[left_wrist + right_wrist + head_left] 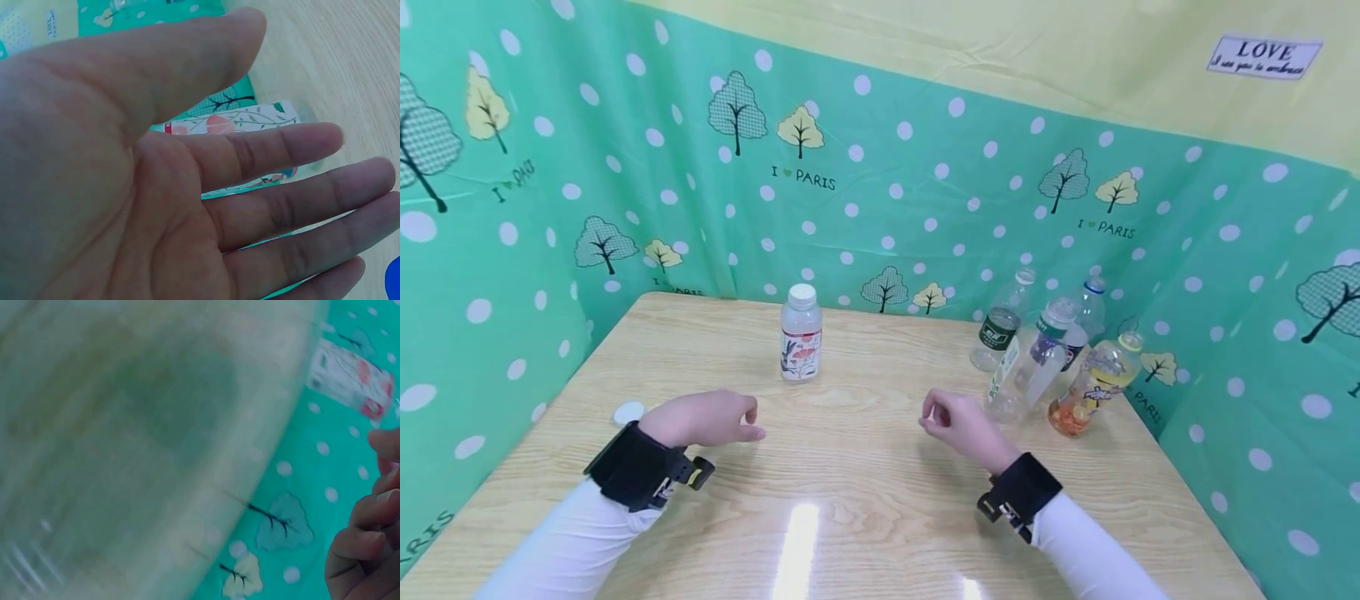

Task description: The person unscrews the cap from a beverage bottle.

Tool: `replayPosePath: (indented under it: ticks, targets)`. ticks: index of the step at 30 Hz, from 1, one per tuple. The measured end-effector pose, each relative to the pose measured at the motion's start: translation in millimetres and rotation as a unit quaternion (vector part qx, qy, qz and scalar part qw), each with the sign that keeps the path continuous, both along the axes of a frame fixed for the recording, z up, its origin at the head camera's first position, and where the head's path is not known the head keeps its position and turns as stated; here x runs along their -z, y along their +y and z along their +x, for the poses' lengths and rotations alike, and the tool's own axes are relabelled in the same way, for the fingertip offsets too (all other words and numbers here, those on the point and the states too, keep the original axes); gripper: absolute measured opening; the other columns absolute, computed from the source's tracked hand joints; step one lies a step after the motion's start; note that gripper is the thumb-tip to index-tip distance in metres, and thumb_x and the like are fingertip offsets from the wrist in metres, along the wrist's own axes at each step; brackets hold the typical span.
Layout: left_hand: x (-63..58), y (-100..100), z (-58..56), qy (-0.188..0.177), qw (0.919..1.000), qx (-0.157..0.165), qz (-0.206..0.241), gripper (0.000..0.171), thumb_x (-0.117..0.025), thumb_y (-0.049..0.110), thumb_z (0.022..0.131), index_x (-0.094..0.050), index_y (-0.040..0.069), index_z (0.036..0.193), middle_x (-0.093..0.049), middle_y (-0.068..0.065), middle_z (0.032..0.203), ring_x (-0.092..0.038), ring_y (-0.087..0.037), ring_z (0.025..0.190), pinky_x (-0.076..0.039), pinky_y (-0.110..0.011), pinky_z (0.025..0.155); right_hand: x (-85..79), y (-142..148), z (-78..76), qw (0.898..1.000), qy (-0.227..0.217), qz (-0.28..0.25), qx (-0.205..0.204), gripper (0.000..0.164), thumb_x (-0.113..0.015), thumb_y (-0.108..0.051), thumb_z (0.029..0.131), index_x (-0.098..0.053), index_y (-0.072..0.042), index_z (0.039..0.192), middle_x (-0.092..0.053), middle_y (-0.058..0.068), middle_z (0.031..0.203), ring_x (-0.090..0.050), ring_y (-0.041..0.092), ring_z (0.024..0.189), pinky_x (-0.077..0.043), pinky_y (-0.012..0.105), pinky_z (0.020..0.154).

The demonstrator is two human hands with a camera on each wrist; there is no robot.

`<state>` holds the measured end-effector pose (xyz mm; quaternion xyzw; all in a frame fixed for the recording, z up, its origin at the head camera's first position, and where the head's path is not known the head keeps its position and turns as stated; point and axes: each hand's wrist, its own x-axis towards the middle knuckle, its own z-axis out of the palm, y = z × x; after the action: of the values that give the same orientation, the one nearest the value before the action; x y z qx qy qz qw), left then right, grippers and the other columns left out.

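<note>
My left hand [713, 418] hovers over the left of the table with nothing in its grasp. In the left wrist view its fingers are straight and spread, thumb apart. A squat clear bottle [801, 333] with a white cap and a floral label stands upright beyond it. Beside the left wrist lies a small round white disc [628, 412]. My right hand [964, 427] is also bare, its fingers loosely curled, a little left of a clear bottle with a green neck label [1051, 327]. A large pale blur fills much of the right wrist view.
More plastic bottles crowd the right side: a dark-green-labelled one [997, 332], one with a blue neck ring [1092, 307], and one holding orange bits [1093, 387]. A green dotted curtain [910, 200] closes off the wooden table's [865, 500] back and sides.
</note>
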<state>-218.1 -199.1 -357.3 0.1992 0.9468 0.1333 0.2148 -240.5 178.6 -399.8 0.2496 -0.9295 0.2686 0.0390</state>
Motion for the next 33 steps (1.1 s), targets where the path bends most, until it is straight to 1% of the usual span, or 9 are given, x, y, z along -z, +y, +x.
replayPosePath:
  ticks: [5,8,11,15,18,21,23,27,33]
  targets:
    - [-3.3,-6,1.2,0.004,0.9999,-0.007,-0.010,0.051,-0.061,0.035,0.094,-0.057,-0.004,0.127,-0.062,-0.021,0.123,-0.058,-0.037,0.114,-0.046,-0.055,0.096,2.5,-35,-13.6,0.999,-0.042,0.023,-0.019,0.015,-0.070,-0.016,0.088,-0.057,-0.020,0.084,-0.049,-0.008,0.065,-0.045,0.005,0.057,-0.040,0.021,0.050]
    - [-4.8,-8,1.6,0.009,0.9998,-0.010,-0.015,0.053,-0.061,0.036,0.094,-0.055,-0.004,0.130,-0.059,-0.023,0.128,-0.054,-0.040,0.120,-0.043,-0.057,0.100,-8.7,-61,-30.4,0.997,-0.064,0.004,-0.030,0.013,-0.070,-0.016,0.088,-0.058,-0.017,0.085,-0.052,-0.005,0.067,-0.047,0.008,0.059,-0.042,0.022,0.052]
    - [-4.9,-7,0.9,0.009,0.9997,-0.008,-0.019,0.053,-0.060,0.037,0.095,-0.055,-0.002,0.130,-0.059,-0.022,0.129,-0.054,-0.039,0.121,-0.043,-0.056,0.100,-21.7,-90,-49.9,0.995,-0.081,-0.058,-0.026,0.018,-0.072,-0.018,0.086,-0.059,-0.012,0.096,-0.057,0.000,0.078,-0.053,0.013,0.069,-0.048,0.025,0.061]
    - [-5.4,-2,-0.4,0.005,0.9998,-0.003,-0.018,0.054,-0.059,0.039,0.095,-0.055,-0.002,0.130,-0.058,-0.022,0.131,-0.053,-0.039,0.123,-0.042,-0.056,0.101,-35.2,-131,-73.8,0.978,-0.104,-0.182,0.010,0.064,-0.081,-0.025,0.078,-0.047,-0.007,0.129,-0.056,0.012,0.118,-0.056,0.027,0.105,-0.052,0.040,0.087]
    - [-5.9,0,0.0,0.005,0.9999,0.002,-0.015,0.054,-0.060,0.039,0.094,-0.056,-0.002,0.130,-0.058,-0.021,0.131,-0.052,-0.039,0.124,-0.041,-0.056,0.102,-36.1,-159,-88.5,0.961,-0.129,-0.240,0.037,0.097,-0.086,-0.033,0.072,-0.028,-0.013,0.147,-0.040,0.015,0.145,-0.042,0.033,0.131,-0.042,0.051,0.103]
    - [-5.7,1,2.2,0.007,0.9999,0.005,-0.013,0.053,-0.060,0.038,0.094,-0.056,-0.002,0.130,-0.058,-0.020,0.130,-0.053,-0.039,0.124,-0.042,-0.056,0.102,-28.7,-182,-97.7,0.948,-0.158,-0.271,0.048,0.113,-0.087,-0.037,0.069,-0.014,-0.019,0.154,-0.026,0.013,0.155,-0.032,0.032,0.140,-0.033,0.054,0.110]
    - [-5.4,0,4.1,0.008,0.9999,0.004,-0.009,0.053,-0.061,0.037,0.094,-0.056,-0.002,0.129,-0.059,-0.020,0.129,-0.053,-0.038,0.123,-0.042,-0.056,0.102,-21.7,-195,-100.8,0.939,-0.165,-0.298,0.051,0.115,-0.087,-0.035,0.069,-0.012,-0.022,0.155,-0.026,0.011,0.156,-0.034,0.030,0.139,-0.033,0.053,0.111]
    - [-5.3,-3,7.4,0.008,0.9999,-0.001,-0.006,0.052,-0.062,0.037,0.093,-0.057,-0.001,0.128,-0.061,-0.019,0.127,-0.055,-0.038,0.121,-0.043,-0.056,0.100,-9.1,-214,-102.9,0.923,-0.143,-0.355,0.053,0.103,-0.087,-0.031,0.071,-0.024,-0.021,0.151,-0.046,0.007,0.142,-0.051,0.025,0.124,-0.043,0.047,0.103]
    - [-12.5,-7,14.5,0.006,0.9999,-0.011,-0.003,0.054,-0.061,0.039,0.093,-0.056,-0.001,0.129,-0.062,-0.019,0.126,-0.059,-0.036,0.116,-0.045,-0.055,0.099,1.0,-227,-105.4,0.913,-0.117,-0.386,0.059,0.073,-0.082,-0.026,0.076,-0.042,-0.018,0.138,-0.058,0.005,0.125,-0.058,0.024,0.112,-0.051,0.042,0.092]
